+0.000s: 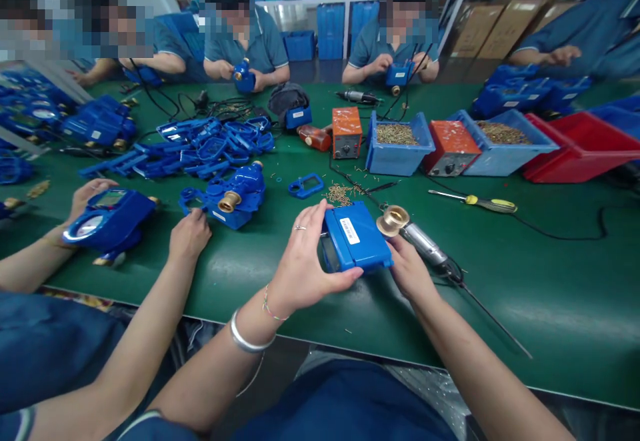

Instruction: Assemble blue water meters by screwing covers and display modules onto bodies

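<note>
A blue meter (pixel 367 244) with a white barcode label is held above the green table, its brass threaded end (pixel 393 219) facing right. My left hand (pixel 305 257) grips the meter's left side, thumb along the lower edge and fingers over the top. At the right end, my right hand (pixel 410 267) holds the meter just under the brass end; its fingertips are partly hidden. A silver electric screwdriver (pixel 425 244) lies on the table just beyond my right hand. Small brass screws (pixel 340 194) and a blue frame (pixel 306 186) lie behind the meter.
A neighbour's hands are at the left, near a blue meter (pixel 110 221) and another meter (pixel 235 194). Blue frames (pixel 200 147) are piled behind. Orange boxes (pixel 347 133), blue screw bins (pixel 400 154), a red bin (pixel 570 154) and a yellow-handled screwdriver (pixel 490 204) stand or lie beyond. Co-workers sit opposite.
</note>
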A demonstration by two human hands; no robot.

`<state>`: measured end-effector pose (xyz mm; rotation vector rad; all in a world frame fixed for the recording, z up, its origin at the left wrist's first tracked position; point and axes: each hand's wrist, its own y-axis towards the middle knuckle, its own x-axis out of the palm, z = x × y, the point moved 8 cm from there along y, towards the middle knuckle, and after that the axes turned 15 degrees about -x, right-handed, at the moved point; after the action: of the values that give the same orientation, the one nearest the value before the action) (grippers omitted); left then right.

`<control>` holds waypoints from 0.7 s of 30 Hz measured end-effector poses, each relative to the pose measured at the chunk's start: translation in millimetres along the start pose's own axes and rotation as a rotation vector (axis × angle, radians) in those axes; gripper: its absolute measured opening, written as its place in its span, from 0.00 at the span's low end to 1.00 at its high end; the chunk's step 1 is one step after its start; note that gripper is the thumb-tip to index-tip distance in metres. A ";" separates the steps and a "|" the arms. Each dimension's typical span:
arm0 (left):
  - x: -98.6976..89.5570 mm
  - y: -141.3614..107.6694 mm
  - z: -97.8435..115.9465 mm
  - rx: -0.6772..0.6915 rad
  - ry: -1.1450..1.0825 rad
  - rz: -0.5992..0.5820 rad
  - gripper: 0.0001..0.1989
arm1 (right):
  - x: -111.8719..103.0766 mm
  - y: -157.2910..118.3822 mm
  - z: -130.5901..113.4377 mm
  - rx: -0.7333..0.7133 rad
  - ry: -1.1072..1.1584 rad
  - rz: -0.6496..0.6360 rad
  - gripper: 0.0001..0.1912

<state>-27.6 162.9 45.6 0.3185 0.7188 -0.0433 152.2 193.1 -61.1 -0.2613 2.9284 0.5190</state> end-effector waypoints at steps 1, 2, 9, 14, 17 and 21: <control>2.0 0.8 1.7 0.003 -0.001 -0.015 0.53 | -0.8 -2.4 -3.1 -0.008 -0.013 -0.011 0.25; 4.1 1.8 3.5 0.006 0.001 -0.026 0.53 | -2.2 -4.1 -6.2 -0.019 -0.021 -0.018 0.25; 15.6 13.3 18.7 0.051 0.055 -0.070 0.53 | -17.5 -6.3 -20.8 -0.083 -0.125 -0.112 0.29; 14.5 14.2 18.4 0.049 0.066 -0.097 0.53 | -36.9 -23.0 -55.0 -0.098 -0.487 -0.297 0.23; 13.3 11.7 16.9 0.049 0.068 -0.113 0.54 | -55.8 -27.3 -104.6 -0.156 -0.797 -0.188 0.19; 14.2 7.2 25.9 0.115 0.087 -0.130 0.54 | -23.6 -12.1 -164.8 -0.610 -0.890 -0.287 0.45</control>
<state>0.8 162.9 56.5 0.3857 0.8244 -0.1954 157.4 127.2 92.1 -0.3823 1.7939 1.1140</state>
